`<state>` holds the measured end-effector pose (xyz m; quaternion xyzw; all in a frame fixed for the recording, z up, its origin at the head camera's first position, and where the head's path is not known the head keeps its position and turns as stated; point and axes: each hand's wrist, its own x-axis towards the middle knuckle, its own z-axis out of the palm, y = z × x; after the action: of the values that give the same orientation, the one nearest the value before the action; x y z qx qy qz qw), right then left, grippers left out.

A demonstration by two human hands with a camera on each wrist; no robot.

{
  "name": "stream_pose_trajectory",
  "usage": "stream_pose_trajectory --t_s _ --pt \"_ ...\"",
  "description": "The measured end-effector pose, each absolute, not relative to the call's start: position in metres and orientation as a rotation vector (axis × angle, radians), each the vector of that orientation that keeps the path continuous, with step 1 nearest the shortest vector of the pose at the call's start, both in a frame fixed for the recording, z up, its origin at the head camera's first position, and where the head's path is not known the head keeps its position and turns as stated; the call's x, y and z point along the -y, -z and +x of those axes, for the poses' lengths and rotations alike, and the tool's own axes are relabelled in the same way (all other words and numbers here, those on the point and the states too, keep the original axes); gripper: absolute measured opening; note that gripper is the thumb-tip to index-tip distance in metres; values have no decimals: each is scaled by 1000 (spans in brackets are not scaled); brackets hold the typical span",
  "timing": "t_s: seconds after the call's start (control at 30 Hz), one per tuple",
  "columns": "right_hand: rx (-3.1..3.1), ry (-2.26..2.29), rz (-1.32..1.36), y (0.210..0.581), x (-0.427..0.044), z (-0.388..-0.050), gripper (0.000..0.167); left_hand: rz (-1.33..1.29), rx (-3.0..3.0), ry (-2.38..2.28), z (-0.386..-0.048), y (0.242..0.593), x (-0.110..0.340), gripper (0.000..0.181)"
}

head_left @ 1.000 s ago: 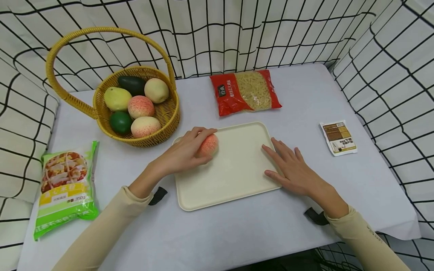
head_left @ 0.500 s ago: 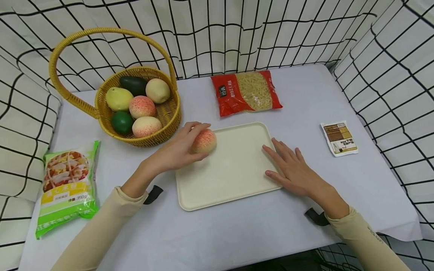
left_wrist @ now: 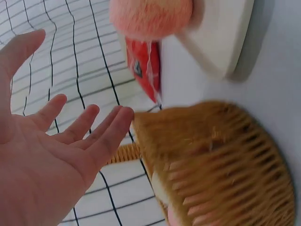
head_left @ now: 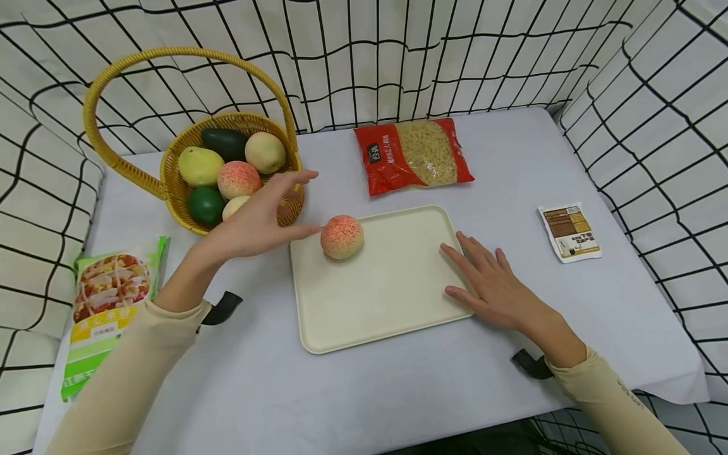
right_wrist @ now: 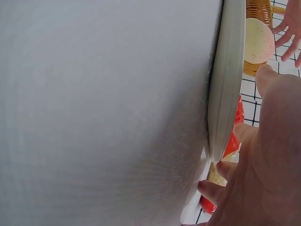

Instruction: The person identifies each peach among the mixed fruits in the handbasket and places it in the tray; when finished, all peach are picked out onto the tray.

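A pink-speckled peach (head_left: 342,237) rests alone near the back left corner of the cream tray (head_left: 375,297). My left hand (head_left: 256,218), fingers spread, hangs by the front right rim of the yellow wicker basket (head_left: 227,120), holding nothing. In the left wrist view its palm (left_wrist: 51,155) faces the side of the basket (left_wrist: 221,160), and the peach (left_wrist: 153,16) is apart from it. Against the tray's right edge lies my right hand (head_left: 495,284), fingers extended. The basket holds a dark avocado (head_left: 224,144), a green-yellow pear (head_left: 200,166), a green fruit (head_left: 205,205) and several peaches (head_left: 239,179), one partly hidden by my left hand.
Behind the tray lies a red pasta bag (head_left: 413,156). A small brown and white packet (head_left: 569,232) is at the right. My left sleeve partly covers a green food bag (head_left: 108,309). Black wire mesh (head_left: 375,63) stands along the table's back and sides.
My left hand has let go of the peach, after shifting it slightly left on the tray, and moved left to the basket. The right hand has stayed by the tray.
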<state>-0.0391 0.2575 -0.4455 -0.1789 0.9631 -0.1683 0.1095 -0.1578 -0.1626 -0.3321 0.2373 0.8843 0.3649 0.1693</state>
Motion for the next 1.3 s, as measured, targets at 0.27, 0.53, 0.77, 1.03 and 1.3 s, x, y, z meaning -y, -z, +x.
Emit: stream_pose_trajectory --t_s 0.27,0.53,0.77,1.03,1.3 --pt "-2831 493 -527 446 -258 -40 79 566 -2595 -1003 -195 300 191 86" --pt "-2834 491 -523 448 -260 -40 78 598 -2725 -776 -244 299 209 87" --pt "-2830 499 -528 446 -259 -40 79 564 -2756 -478 -270 301 208 88" --pt "-2823 501 -528 446 -260 -41 79 536 -2732 -371 -286 313 206 86" --pt "-2815 511 -516 447 -261 -41 79 476 -2687 -376 -292 321 202 90"
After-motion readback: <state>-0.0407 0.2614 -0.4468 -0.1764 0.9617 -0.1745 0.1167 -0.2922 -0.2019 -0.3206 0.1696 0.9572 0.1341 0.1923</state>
